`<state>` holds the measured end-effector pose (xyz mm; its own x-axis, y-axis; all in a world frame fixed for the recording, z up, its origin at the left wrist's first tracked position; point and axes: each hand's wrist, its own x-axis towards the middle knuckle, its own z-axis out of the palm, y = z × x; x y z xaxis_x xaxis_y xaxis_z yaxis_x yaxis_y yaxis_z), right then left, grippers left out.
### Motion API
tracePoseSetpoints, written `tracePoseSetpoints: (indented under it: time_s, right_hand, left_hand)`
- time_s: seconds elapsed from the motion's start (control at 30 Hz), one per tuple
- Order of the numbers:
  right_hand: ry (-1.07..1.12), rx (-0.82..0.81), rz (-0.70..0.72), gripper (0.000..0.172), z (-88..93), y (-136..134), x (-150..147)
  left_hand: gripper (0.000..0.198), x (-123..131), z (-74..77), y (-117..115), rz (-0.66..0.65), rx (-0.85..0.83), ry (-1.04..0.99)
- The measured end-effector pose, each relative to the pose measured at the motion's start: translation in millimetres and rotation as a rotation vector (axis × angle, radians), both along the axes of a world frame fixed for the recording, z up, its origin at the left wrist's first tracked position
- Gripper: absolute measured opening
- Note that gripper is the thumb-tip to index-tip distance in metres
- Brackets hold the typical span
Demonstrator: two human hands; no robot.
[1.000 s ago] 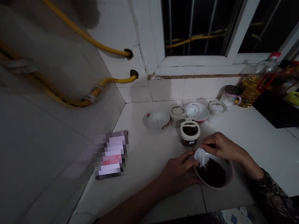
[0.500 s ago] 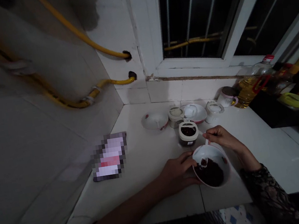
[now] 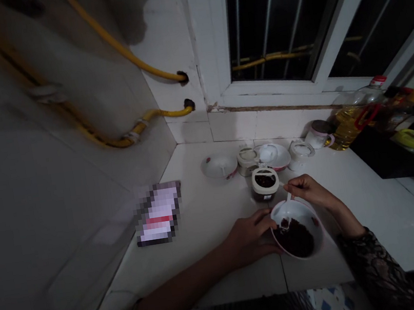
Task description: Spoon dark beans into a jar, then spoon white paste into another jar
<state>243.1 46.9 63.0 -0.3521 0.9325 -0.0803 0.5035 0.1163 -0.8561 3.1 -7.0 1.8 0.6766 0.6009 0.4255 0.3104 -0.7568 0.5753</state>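
Note:
A white bowl (image 3: 316,234) with a pink rim stands near the front of the counter, holding dark reddish-brown food (image 3: 298,242). My left hand (image 3: 252,236) grips the bowl's left side, thumb and fingers around the rim. Pinched in my right hand (image 3: 307,189) is the handle of a small white spoon (image 3: 288,202), whose bowl end rests in the dark food with a little of it on top. Just behind the bowl sits a seasoning jar (image 3: 265,183) with its pale lid raised and dark contents inside.
Behind are a shallow white dish (image 3: 220,167), another dish (image 3: 281,157), and clear-lidded jars (image 3: 247,162). A mug (image 3: 318,134), an oil bottle (image 3: 345,126) and a black rack (image 3: 372,153) stand right. A blurred phone-like object (image 3: 159,214) lies left by the wall.
The whole view has shifted slightly, so things appear a little further right. Both hands keep their holds on the bowl and spoon; the spoon's end stays in the dark food.

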Motion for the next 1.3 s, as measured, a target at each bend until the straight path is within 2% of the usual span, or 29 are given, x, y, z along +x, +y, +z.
tracePoseSetpoints:
  time_s: [0.7, 0.93, 1.1, 1.2, 1.3]
  right_hand:
    - [0.076, 0.024, -0.020, 0.055, -2.7, 4.7, 3.4]
    - [0.138, -0.039, -0.094, 0.057, -4.5, 5.7, 6.5]
    - [0.314, -0.097, -0.278, 0.054, -1.3, 10.1, 1.1]
    - [0.426, 0.022, -0.436, 0.054, 4.7, 13.0, -7.0]
    - [0.388, 0.356, -0.593, 0.052, 11.0, 11.2, -16.4]
  left_hand:
    - [0.046, 0.3, -0.4, -0.2, 0.000, -0.002, -0.002]
    - [0.048, 1.3, -3.1, 0.4, 0.002, 0.015, -0.018]
    - [0.047, 1.7, -5.2, 0.8, 0.042, 0.011, 0.007]
    - [0.048, 1.5, -5.2, 1.2, 0.031, 0.024, 0.004]
    - [0.047, 1.2, -4.6, 1.1, 0.021, 0.038, -0.002]
